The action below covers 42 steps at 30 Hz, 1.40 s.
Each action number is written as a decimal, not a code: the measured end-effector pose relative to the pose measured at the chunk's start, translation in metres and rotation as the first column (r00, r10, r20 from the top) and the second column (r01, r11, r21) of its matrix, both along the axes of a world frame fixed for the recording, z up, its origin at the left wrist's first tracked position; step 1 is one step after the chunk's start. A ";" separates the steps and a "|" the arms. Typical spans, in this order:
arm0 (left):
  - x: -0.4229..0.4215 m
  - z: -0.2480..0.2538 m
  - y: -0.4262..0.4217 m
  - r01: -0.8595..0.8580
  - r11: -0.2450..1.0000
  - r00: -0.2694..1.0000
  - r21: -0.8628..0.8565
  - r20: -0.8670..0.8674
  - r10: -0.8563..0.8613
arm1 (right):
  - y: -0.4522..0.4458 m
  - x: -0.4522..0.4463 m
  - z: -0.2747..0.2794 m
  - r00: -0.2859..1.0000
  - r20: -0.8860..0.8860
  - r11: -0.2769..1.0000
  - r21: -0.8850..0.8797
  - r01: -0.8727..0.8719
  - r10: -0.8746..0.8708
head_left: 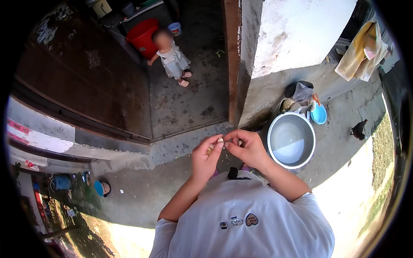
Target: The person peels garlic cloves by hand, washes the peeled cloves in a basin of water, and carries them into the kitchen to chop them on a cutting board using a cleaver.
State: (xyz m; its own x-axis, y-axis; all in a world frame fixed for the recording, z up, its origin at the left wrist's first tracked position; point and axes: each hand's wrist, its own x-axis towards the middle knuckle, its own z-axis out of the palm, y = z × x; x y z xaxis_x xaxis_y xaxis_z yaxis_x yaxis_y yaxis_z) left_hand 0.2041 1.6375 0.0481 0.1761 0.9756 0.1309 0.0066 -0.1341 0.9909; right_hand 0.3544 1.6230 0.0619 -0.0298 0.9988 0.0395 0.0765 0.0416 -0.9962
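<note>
My left hand (205, 157) is closed in front of my waist, with a small pale clove-shaped piece (220, 140) pinched between thumb and fingertips. Another yellowish bit shows against its curled fingers. Close beside it, my right hand (250, 150) is closed too, thumb and index fingertip almost meeting the pale piece. A small light bit shows among the right fingers, too small to name. The two hands are raised above the concrete ground.
At right stand a large metal basin (291, 162) of water and a blue bowl (318, 113). A dark chicken (358, 130) is farther right. Past the door sill (189, 136), a person in pale clothes (174, 60) stands by a red tub (144, 38). A bucket (102, 188) is at left.
</note>
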 end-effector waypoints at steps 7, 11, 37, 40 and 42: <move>-0.006 0.001 0.003 0.132 0.855 0.928 0.502 -0.365 0.071 | 0.002 0.011 0.017 0.981 0.155 0.993 -0.031 -0.113 0.117; -0.010 0.004 0.004 0.189 0.829 0.915 0.527 -0.402 0.047 | 0.003 0.017 0.017 0.971 0.117 0.976 -0.095 -0.197 0.208; -0.018 -0.001 0.007 0.425 0.826 0.715 -0.370 0.697 -0.056 | 0.001 0.012 0.007 0.964 0.084 0.963 -0.118 -0.243 0.254; -0.018 0.000 0.007 0.483 0.794 0.704 -0.370 0.703 -0.101 | 0.000 0.006 0.010 0.976 0.179 0.992 -0.029 -0.120 0.123; -0.016 -0.001 0.006 0.504 0.782 0.692 -0.367 0.714 -0.111 | -0.001 0.002 0.013 0.985 0.171 0.996 0.084 -0.013 -0.001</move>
